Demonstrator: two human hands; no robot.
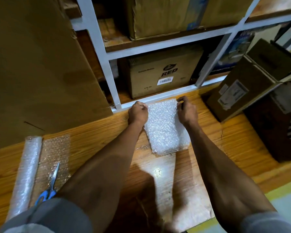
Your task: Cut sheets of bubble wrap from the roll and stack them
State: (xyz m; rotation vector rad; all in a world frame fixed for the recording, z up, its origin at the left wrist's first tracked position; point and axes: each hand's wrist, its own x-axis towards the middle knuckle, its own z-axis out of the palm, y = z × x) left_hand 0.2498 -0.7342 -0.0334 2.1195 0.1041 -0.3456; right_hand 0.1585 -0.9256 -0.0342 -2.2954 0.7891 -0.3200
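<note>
A: Where's the stack [165,126]?

B: Between the two hands, on the table [233,140], its far edge almost against the white shelf frame [158,98]. The left hand [138,113] has its fingers curled, pinching the far left corner of the top sheet. The right hand [186,110] pinches the far right corner the same way.

A: So what could go wrong?

B: I'd say the sheets could slide. Bubble wrap is light and slick, and only the far corners are held. The near end, back toward the wrists, lies free and already looks a little uneven, so a tug from either hand could skew the pile.

A: Anything else close by?

B: Just beyond the fingertips, the frame could catch a corner. To the right of the right hand a tilted box [245,91] leans near.

A: And the tools?

B: Well to the left of the left hand, beside the forearm: the roll [26,170] with its loose end spread flat, and the scissors [51,184] lying on that end. A careless elbow could knock them.
</note>
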